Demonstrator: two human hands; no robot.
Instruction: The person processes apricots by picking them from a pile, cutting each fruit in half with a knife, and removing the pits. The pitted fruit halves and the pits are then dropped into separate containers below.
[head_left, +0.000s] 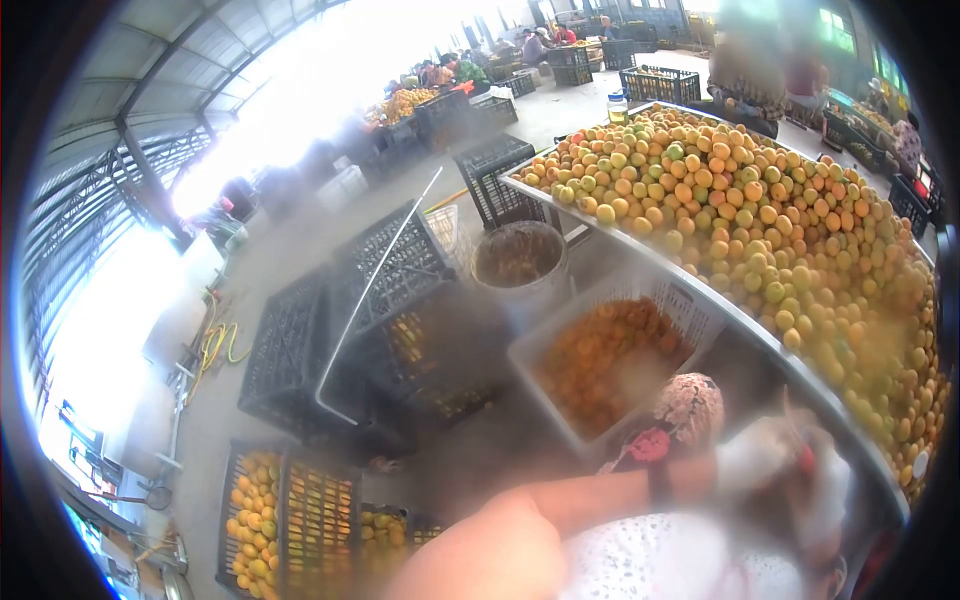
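My left hand (755, 455), in a whitish glove, is at the lower right beside the metal edge of a large tray (740, 315) heaped with orange-yellow fruit. Close against it is my right hand (825, 490), also gloved and blurred. Between the two hands a small reddish thing (806, 459) shows, too smeared to name. The fingers of both hands are hazy, and which hand holds the reddish thing cannot be told. Left of the hands, below the tray, a white crate (540, 385) holds darker orange pieces.
A round bucket (519, 262) stands beyond the white crate. Black crates (290, 340) are stacked to the left, with a thin white rod (375, 280) across them. Fruit-filled crates (285, 520) sit at the lower left. A jar (617, 108) stands at the tray's far corner. People work in the background.
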